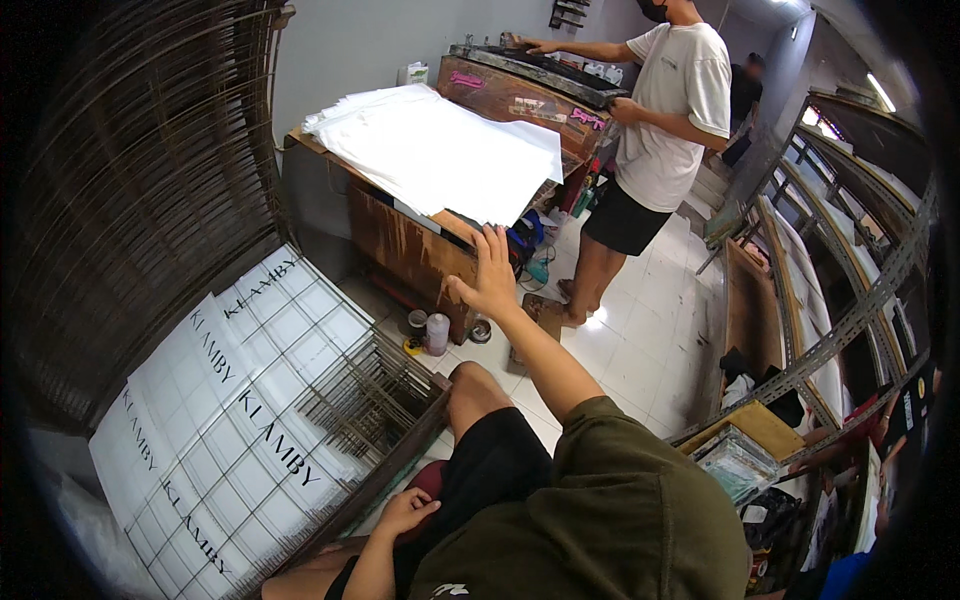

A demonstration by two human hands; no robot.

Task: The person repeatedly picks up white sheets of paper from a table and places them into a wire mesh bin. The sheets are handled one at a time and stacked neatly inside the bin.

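My right hand (487, 275) reaches out with spread fingers and holds nothing. Its fingertips come up to the near edge of a loose pile of white sheets (430, 145) on a wooden table; whether they touch it I cannot tell. Low beside my dark shorts (497, 462), my left hand (408, 512) hangs with fingers curled together, and nothing shows in it. A maroon round-edged thing (428, 480) is right by it. To my left, a wire drying rack (370, 400) bears white sheets with black lettering (215, 370) under its grid.
Raised wire racks (150, 180) stand at the far left. Beyond the table, a person in a white shirt (672, 85) works at a printing bench (510, 90). Bottles and tins (437, 334) sit on the tiled floor. Metal shelving (850, 290) lines the right side.
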